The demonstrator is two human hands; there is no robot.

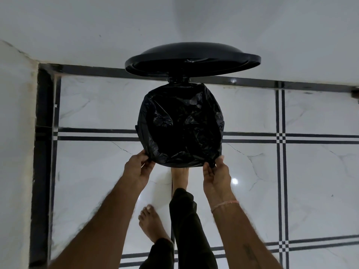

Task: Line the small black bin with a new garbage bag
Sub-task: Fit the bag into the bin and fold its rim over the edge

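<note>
The small black bin stands on the floor against the wall, seen from above, its round lid raised open behind it. A black garbage bag lines its inside and folds over the rim all around. My left hand pinches the bag's edge at the near left of the rim. At the near right of the rim my right hand pinches the bag's edge too. My right foot reaches under the bin's front, where the pedal is hidden.
White marble floor tiles with black stripe lines surround the bin. A white wall runs behind it and another wall closes the left side, both with a black skirting. My left foot stands behind on the floor.
</note>
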